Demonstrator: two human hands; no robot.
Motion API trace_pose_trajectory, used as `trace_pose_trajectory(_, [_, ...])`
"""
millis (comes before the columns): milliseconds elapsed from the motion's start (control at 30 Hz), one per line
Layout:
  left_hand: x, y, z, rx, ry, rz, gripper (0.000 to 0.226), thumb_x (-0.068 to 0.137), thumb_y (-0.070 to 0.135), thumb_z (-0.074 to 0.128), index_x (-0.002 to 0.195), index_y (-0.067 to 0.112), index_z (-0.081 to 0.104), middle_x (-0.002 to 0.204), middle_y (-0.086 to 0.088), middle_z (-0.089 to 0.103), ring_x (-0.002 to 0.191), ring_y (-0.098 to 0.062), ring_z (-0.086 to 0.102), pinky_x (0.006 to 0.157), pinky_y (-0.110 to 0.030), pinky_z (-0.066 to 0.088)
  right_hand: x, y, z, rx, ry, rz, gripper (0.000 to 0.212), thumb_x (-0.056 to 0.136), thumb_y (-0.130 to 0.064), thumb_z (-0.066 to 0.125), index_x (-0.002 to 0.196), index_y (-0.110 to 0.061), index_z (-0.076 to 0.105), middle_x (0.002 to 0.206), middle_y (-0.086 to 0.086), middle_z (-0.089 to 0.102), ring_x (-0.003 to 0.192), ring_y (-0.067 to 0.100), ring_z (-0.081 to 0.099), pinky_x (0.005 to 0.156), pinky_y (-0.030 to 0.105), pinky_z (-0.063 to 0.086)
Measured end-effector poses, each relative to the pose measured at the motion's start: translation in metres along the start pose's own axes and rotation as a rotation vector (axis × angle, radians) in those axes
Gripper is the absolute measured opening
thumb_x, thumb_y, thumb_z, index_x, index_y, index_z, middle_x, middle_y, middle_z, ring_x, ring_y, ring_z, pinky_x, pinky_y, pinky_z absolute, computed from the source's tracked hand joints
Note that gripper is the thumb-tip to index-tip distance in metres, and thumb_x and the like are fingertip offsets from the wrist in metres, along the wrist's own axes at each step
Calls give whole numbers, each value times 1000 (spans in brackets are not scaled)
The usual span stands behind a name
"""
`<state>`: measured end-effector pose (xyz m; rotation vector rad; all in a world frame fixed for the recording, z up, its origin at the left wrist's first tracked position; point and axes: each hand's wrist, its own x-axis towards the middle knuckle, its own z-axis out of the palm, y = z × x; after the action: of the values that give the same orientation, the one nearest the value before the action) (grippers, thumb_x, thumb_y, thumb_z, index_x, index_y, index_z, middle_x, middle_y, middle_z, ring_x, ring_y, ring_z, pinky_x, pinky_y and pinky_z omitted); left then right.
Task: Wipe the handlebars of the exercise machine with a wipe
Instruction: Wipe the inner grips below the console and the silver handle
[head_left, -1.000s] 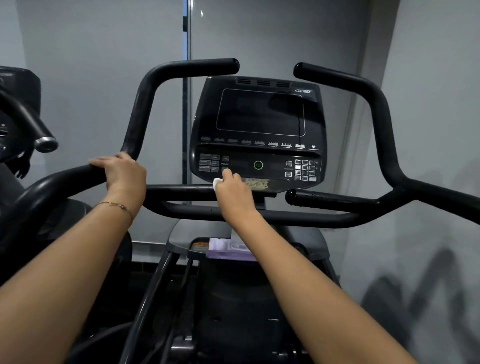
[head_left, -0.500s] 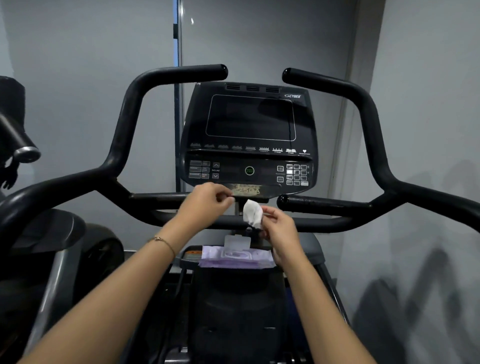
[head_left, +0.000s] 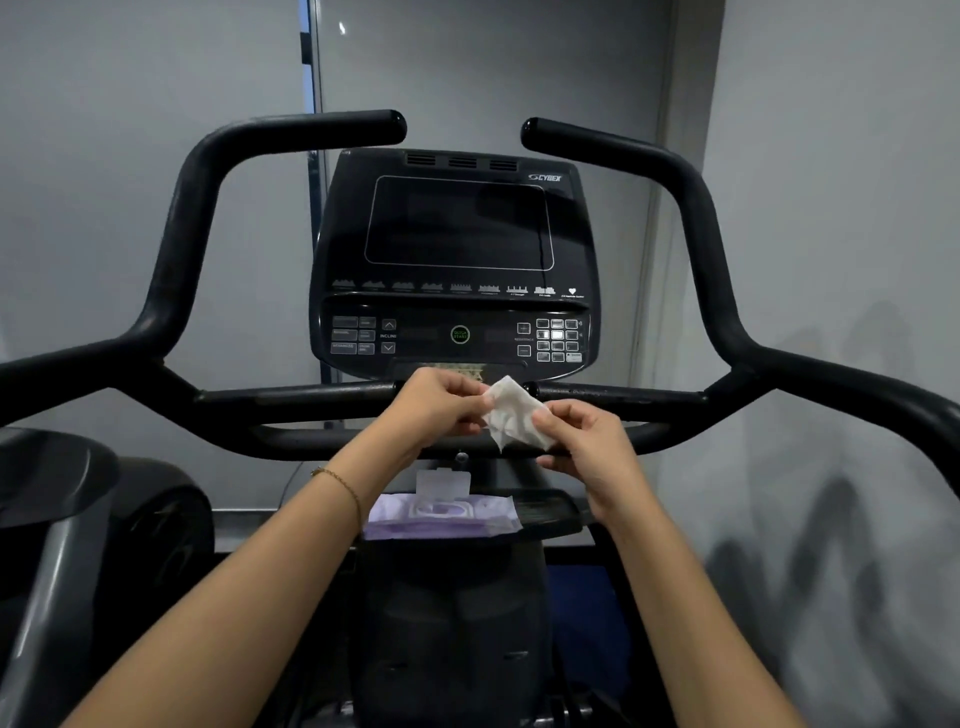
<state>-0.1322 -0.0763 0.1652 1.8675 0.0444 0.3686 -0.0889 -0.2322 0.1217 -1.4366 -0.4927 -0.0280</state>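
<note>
In the head view, a crumpled white wipe (head_left: 511, 418) is held between both hands in front of the machine's centre, just below the console (head_left: 457, 260). The left hand (head_left: 441, 402) is closed on the wipe's upper left edge with thumb and fingertips, and the right hand (head_left: 582, 441) is pinched on its lower right corner, so that the wipe is stretched slightly between them. A thin gold bracelet (head_left: 340, 480) is worn on the left wrist. The black handlebars (head_left: 182, 218) are seen rising on both sides of the console and curving inward at the top, with long side grips running out to the left and right edges; neither hand is on them. A pair of horizontal black bars (head_left: 291, 402) is crossed behind the hands, and the wipe appears in front of these, though contact with them cannot be told. The console is marked CYBEX, its screen is dark, and a round green quick-start button (head_left: 460, 334) is set among the keys. Below the hands, a lilac pack of wipes (head_left: 441, 517) is laid on the machine's small tray (head_left: 550, 512), its clear flap (head_left: 443, 483) lifted upright. Part of another machine (head_left: 78, 519) is visible at the lower left, and grey walls are seen behind.
</note>
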Motion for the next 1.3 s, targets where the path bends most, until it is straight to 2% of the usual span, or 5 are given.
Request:
trace_pose_trajectory(267, [8,-3,19,35,-67,-100,11,87,3,58,77,5,62,66,-5,59,46,-6,53,56,-18,54,-12,22,-2,-495,246,-388,20,84,-26,65,101,-26,55,100,-11,57,97,4,53,81,17,43])
trace_pose_trajectory(467, [0,0,35,49,-240,-77,9,88,10,63,79,8,64,60,1,66,52,-3,61,52,-13,52,-25,37,-1,-362,217,-428,20,88,-15,61,106,-21,66,101,-3,64,91,0,60,75,9,46])
trace_pose_trajectory(667, [30,-6,34,340,143,186,28,85,15,68,112,12,66,93,1,66,84,-11,61,81,-25,51,7,-9,-29,-410,456,-501,28,91,-6,56,119,-7,61,103,2,49,80,-7,49,71,-3,37])
trace_pose_trajectory(900, [47,-15,49,422,152,258,41,82,20,71,121,12,63,113,-4,68,104,-14,62,91,-27,48,41,5,-12,-960,319,-489,23,93,-8,51,110,-5,65,107,9,59,100,23,55,78,24,41])
trace_pose_trajectory(1300, [53,-5,35,561,34,300,32,80,19,73,111,12,68,102,-4,68,91,-15,63,82,-28,51,38,12,-18,-908,297,-443,29,97,-8,44,120,-6,61,104,4,48,87,15,51,78,17,35])
